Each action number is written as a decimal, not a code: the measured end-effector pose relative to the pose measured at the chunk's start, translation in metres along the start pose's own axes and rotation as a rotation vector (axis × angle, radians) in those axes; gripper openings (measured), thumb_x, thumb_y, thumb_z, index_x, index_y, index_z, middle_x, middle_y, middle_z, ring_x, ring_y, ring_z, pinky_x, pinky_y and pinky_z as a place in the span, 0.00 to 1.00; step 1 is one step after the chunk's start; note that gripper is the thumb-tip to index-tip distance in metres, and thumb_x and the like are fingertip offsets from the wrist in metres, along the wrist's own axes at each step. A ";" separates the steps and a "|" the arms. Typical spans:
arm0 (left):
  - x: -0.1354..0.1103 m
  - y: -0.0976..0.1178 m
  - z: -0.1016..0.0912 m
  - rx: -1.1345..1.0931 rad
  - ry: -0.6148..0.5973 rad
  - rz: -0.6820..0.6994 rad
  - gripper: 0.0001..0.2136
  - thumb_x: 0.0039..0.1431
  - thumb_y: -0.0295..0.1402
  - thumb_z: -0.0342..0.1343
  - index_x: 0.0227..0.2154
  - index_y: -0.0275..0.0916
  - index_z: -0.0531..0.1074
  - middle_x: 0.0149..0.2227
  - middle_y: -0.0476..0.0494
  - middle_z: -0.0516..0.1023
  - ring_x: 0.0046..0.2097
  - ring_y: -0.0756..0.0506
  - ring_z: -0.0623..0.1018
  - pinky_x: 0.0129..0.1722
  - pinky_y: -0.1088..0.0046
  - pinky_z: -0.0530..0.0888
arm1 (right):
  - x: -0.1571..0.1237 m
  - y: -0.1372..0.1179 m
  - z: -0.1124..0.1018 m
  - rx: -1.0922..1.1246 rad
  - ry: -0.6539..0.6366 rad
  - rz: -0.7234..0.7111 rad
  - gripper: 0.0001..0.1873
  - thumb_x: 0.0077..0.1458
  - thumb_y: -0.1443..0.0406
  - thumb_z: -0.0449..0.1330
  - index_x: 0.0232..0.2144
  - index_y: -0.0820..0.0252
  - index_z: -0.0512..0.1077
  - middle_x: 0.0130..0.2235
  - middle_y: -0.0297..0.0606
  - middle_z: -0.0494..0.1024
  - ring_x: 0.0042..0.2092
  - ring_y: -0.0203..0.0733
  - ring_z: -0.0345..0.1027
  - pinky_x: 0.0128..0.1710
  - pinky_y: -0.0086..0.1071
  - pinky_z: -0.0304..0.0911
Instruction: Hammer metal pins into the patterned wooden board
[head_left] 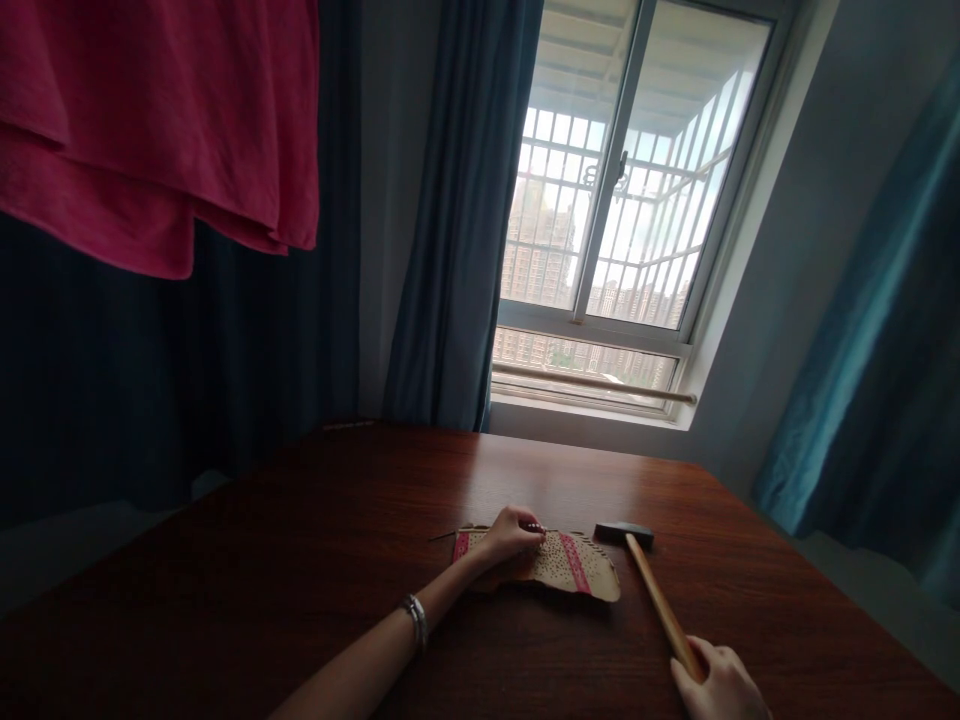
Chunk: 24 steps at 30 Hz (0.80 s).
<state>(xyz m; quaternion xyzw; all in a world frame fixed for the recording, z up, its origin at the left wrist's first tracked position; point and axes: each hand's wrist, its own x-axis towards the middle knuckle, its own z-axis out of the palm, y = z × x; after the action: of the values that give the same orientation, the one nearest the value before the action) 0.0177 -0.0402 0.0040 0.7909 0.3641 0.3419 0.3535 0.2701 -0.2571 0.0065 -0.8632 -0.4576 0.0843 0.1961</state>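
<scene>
My right hand point(721, 680) is wrapped round the lower end of the wooden handle of a hammer point(660, 600). The hammer's dark head is up by the right side of a tan sheet point(600, 578), low over the table or on it; I cannot tell which. Many small dark holes or dots cover the sheet, which has uneven edges and two pink-red bands. My left hand point(511, 534) rests over the sheet's middle, fingers pinched together; what is between them is too small to make out. A thin dark stick point(442, 536) juts out at the sheet's left edge.
The brown wooden table point(300, 600) reaches to the wall beneath a barred window point(600, 200). Dark blue curtains point(450, 220) hang behind and at both sides. A pink-red cloth point(187, 130) hangs at upper left, above the table's height.
</scene>
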 end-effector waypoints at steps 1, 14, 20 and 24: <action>0.000 0.000 0.000 -0.003 -0.005 0.002 0.10 0.42 0.33 0.56 0.27 0.32 0.76 0.27 0.47 0.76 0.31 0.49 0.72 0.29 0.79 0.65 | 0.000 0.000 0.001 -0.018 0.016 -0.016 0.23 0.47 0.59 0.48 0.42 0.62 0.69 0.43 0.47 0.72 0.43 0.52 0.68 0.40 0.39 0.61; -0.006 0.022 -0.015 -0.572 0.114 -0.036 0.19 0.52 0.43 0.47 0.34 0.32 0.74 0.33 0.39 0.75 0.37 0.45 0.73 0.36 0.72 0.69 | 0.010 0.031 0.029 0.223 0.111 -0.116 0.31 0.42 0.51 0.48 0.40 0.70 0.70 0.38 0.51 0.71 0.41 0.54 0.66 0.45 0.41 0.58; 0.011 0.053 -0.058 -0.714 0.228 -0.084 0.16 0.51 0.38 0.50 0.35 0.30 0.71 0.36 0.35 0.74 0.37 0.46 0.74 0.32 0.75 0.70 | 0.007 0.038 0.027 0.327 0.102 -0.160 0.34 0.40 0.48 0.54 0.43 0.67 0.68 0.42 0.49 0.71 0.46 0.54 0.64 0.50 0.42 0.55; 0.013 0.064 -0.110 -0.346 -0.113 -0.130 0.17 0.48 0.40 0.53 0.34 0.31 0.73 0.31 0.40 0.75 0.31 0.48 0.73 0.27 0.77 0.68 | 0.009 0.045 0.028 0.378 0.058 -0.127 0.35 0.41 0.48 0.56 0.48 0.62 0.65 0.44 0.45 0.71 0.47 0.52 0.64 0.49 0.40 0.57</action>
<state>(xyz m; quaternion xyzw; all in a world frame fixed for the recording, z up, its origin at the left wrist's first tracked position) -0.0419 -0.0263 0.1162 0.7111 0.3300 0.3306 0.5254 0.2999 -0.2654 -0.0370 -0.7823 -0.4814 0.1311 0.3729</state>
